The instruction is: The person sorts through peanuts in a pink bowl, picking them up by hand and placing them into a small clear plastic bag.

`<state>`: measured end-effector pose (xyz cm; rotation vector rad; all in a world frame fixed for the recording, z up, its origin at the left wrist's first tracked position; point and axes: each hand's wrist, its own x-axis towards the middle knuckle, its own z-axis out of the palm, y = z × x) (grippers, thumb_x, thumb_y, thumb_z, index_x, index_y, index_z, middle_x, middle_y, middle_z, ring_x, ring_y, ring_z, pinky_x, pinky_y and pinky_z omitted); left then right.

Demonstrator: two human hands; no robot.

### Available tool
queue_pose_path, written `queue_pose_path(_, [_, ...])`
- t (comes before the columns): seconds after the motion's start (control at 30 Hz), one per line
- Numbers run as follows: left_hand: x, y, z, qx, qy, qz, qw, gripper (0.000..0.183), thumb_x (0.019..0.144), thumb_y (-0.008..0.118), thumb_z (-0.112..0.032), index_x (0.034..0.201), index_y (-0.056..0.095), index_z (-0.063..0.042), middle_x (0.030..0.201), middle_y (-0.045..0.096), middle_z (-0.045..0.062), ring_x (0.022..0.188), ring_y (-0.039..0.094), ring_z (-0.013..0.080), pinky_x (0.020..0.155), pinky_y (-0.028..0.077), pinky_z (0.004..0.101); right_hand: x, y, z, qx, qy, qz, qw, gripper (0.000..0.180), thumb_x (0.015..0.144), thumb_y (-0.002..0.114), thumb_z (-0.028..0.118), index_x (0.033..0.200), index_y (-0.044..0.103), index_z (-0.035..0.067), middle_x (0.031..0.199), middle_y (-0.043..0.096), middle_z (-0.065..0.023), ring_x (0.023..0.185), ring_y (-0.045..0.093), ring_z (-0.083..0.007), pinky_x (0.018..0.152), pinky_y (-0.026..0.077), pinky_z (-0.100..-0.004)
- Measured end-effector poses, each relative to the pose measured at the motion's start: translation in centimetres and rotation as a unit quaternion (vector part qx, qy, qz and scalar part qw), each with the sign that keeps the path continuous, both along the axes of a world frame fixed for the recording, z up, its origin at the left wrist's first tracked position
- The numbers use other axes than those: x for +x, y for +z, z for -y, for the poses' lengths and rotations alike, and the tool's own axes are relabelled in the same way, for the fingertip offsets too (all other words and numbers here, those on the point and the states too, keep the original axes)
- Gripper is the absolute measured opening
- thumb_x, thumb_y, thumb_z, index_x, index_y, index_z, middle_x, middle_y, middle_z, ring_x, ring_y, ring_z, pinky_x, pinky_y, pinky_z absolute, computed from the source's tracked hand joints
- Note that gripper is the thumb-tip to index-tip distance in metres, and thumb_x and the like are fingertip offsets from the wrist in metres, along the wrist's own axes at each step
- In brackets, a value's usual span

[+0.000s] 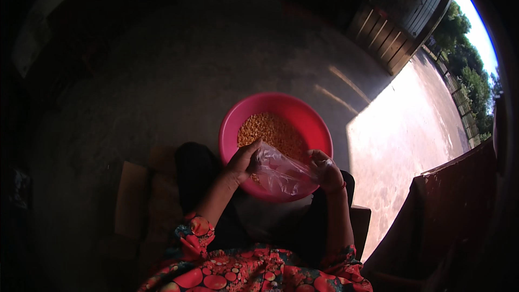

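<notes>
A thin clear plastic bag (284, 170) is stretched between my two hands, above the near side of a pink plastic basin (231, 119). My left hand (244, 160) grips the bag's left end, thumb uppermost. On the other side, my right hand (327, 172) holds the right end with bent fingers; a red band circles that wrist. Loose corn kernels (261, 127) cover the basin's bottom, and the bag hides some of them. The bag looks slack and flat, with no contents visible in it.
The basin stands on a dark concrete floor (162, 77) between my knees. A cardboard box (131, 198) is at my left. Sunlit ground (389, 138) shows through a doorway at right, beside a slatted wooden panel (377, 36) and a dark door panel (450, 202).
</notes>
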<state>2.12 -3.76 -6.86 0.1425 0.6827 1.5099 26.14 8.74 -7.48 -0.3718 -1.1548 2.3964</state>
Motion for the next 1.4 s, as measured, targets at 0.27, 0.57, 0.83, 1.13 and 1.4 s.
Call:
queue_pose_path(0.27, [-1.2, 0.1, -0.4, -0.03, 0.046, -0.039, 0.998, 0.031, 0.082, 0.059, -0.04, 0.065, 0.047, -0.017, 0.062, 0.046, -0.006, 0.058, 0.048, 0.0072, 0.055, 0.043, 0.024, -0.9, 4.2, 3.7, 0.195, 0.034, 0.186, 0.962, 0.053, 0.067, 0.055, 0.018, 0.116, 0.049, -0.004, 0.107, 0.057, -0.0086, 0.101, 0.053, -0.0156, 0.086, 0.041, -0.0256])
queue_pose_path(0.57, [-2.1, 0.6, 0.4, 0.072, -0.019, -0.093, 0.993, 0.019, 0.07, 0.064, -0.003, 0.085, 0.054, -0.011, 0.076, 0.054, -0.002, 0.065, 0.057, 0.0097, 0.055, 0.051, 0.0256, -1.7, 3.3, 4.7, 0.226, 0.026, 0.261, 0.938, 0.025, 0.088, 0.052, 0.011, 0.109, 0.052, -0.001, 0.092, 0.06, -0.0052, 0.087, 0.057, -0.0134, 0.08, 0.045, -0.0261])
queue_pose_path(0.83, [1.4, -2.2, -1.1, 0.09, -0.054, -0.412, 0.905, 0.02, 0.083, 0.062, -0.014, 0.101, 0.055, -0.007, 0.081, 0.057, -0.004, 0.069, 0.052, 0.0039, 0.063, 0.045, 0.0199, -0.1, 1.5, 1.9, 0.031, -0.169, 0.06, 0.983, 0.018, 0.091, 0.043, 0.012, 0.1, 0.053, 0.0, 0.086, 0.059, -0.0058, 0.078, 0.058, -0.0147, 0.072, 0.047, -0.0274])
queue_pose_path(1.13, [0.2, -0.3, -1.3, 0.004, -0.042, -0.348, 0.937, 0.024, 0.082, 0.046, -0.002, 0.105, 0.055, -0.004, 0.09, 0.06, 0.003, 0.073, 0.058, 0.0104, 0.067, 0.051, 0.0254, 1.7, 4.3, 4.6, 0.143, 0.014, 0.286, 0.947, 0.036, 0.086, 0.055, 0.02, 0.117, 0.05, 0.002, 0.093, 0.063, -0.0061, 0.094, 0.056, -0.0157, 0.085, 0.041, -0.0276])
queue_pose_path(1.4, [0.0, -1.5, -0.2, 0.047, -0.218, -0.146, 0.964, 0.024, 0.076, 0.049, -0.004, 0.098, 0.056, -0.003, 0.089, 0.059, 0.006, 0.084, 0.057, 0.0137, 0.076, 0.047, 0.0285, 0.5, 1.9, -0.5, 0.096, 0.002, 0.391, 0.916, 0.028, 0.088, 0.05, 0.037, 0.072, 0.055, 0.015, 0.056, 0.041, 0.009, 0.043, 0.031, -0.0017, 0.039, 0.022, -0.0181])
